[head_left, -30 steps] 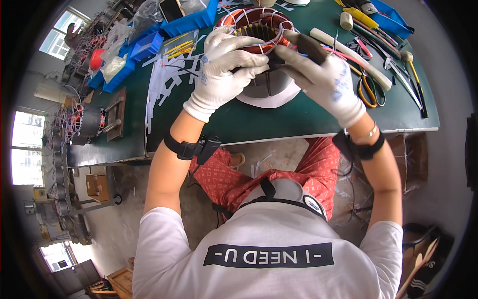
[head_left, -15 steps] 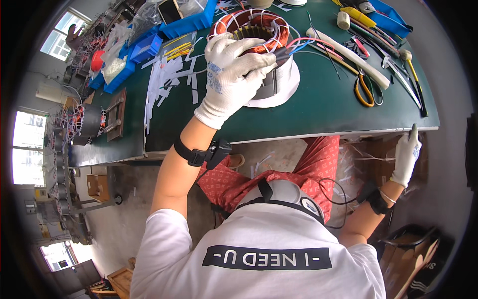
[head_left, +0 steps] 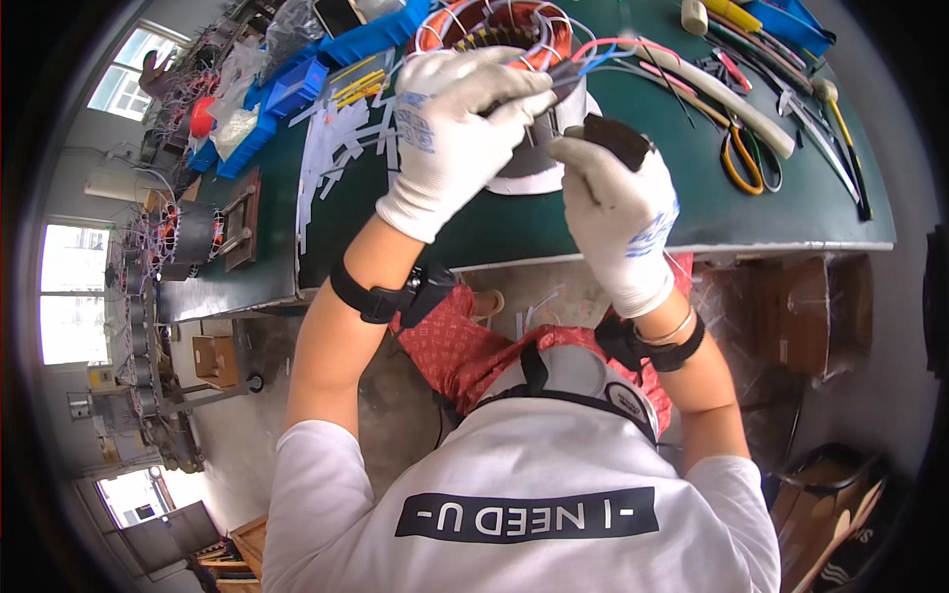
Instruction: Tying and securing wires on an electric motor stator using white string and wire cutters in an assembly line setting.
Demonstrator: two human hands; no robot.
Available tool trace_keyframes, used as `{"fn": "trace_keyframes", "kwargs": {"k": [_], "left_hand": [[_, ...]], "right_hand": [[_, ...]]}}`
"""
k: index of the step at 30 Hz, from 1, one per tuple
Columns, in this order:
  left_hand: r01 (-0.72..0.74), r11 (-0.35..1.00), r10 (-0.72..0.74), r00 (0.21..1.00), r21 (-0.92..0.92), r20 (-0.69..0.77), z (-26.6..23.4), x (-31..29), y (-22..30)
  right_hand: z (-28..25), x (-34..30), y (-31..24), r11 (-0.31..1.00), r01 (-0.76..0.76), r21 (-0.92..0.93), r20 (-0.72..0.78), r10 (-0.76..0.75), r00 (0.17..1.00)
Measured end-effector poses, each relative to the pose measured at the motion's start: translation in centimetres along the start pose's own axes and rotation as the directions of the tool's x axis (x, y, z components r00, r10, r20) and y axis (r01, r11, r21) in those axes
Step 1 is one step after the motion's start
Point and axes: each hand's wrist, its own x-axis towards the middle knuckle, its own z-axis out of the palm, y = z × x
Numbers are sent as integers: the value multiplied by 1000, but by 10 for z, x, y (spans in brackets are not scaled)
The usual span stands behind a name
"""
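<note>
A motor stator (head_left: 539, 153) with orange copper windings (head_left: 427, 38) and white lacing stands upright on the table, partly hidden by my hands. My left hand (head_left: 435, 138), in a white knit glove, is at its near side. Its fingers are closed on a dark sleeve (head_left: 564, 81), from which red and blue lead wires (head_left: 605, 49) run right. My right hand (head_left: 628, 222), also gloved, is just right of the stator. Between its thumb and fingers is a dark brown-black piece (head_left: 617, 140), whose kind I cannot make out. A white sheet (head_left: 529, 183) lies under the stator.
Paper strips (head_left: 341, 138) and yellow sticks (head_left: 358, 89) lie left, by blue bins (head_left: 297, 87). To the right are orange-handled scissors (head_left: 741, 163), a white tube (head_left: 736, 104), a yellow-handled mallet (head_left: 840, 119) and several tools. The table's edge (head_left: 791, 249) runs near me.
My right hand has moved from beyond the table's right front edge up to the stator, where the dark piece shows in it. My left hand keeps its grip on the sleeve. The view has shifted slightly.
</note>
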Motion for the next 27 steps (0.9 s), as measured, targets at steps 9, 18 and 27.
{"fn": "trace_keyframes", "kwargs": {"k": [9, 18, 27], "left_hand": [[62, 997, -63, 998, 45, 18, -1, 8, 6], [89, 996, -88, 995, -7, 44, -9, 4, -2], [74, 997, -74, 995, -5, -63, -10, 4, 3]], "right_hand": [[27, 6, 1, 988, 153, -36, 122, -148, 981], [-10, 37, 10, 975, 163, 154, 463, -217, 860], [11, 53, -16, 998, -39, -47, 184, 47, 982]]}}
